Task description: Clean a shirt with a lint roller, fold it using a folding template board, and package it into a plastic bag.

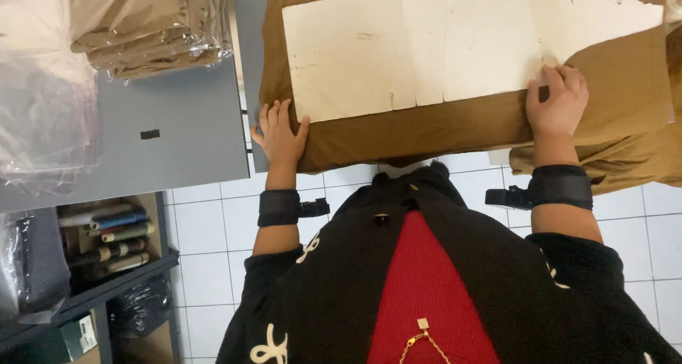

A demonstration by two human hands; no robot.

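Nearest to me is the person's own front, a black top with pale looping marks over a red knit panel, and both forearms reaching away, each with one dark strap around the wrist, so two straps in all. Under the arms lies white tiled floor. The left hand rests at the near left corner of a brown cloth, its fingers spread fairly wide and laid flat along the edge, gripping nothing that I can see. The right hand presses down on the cloth's near right part, fingers curled narrow over what may be a small dark object, though I cannot tell what it is. The cloth lies spread over the desk with one large cream paper sheet on top of it; the paper looks torn at its far right corner and creased into about three panels. As I judge it, the cloth is already laid out and largely smooth on the left, while the right side bunches into loose folds hanging off the edge, so flattening there seems unfinished. To the left stands a second grey surface bearing one small black mark, clear plastic film, and farther off one stack of brown folded pieces in clear wrap; I cannot count them. Below sits a shelf of rolled items.
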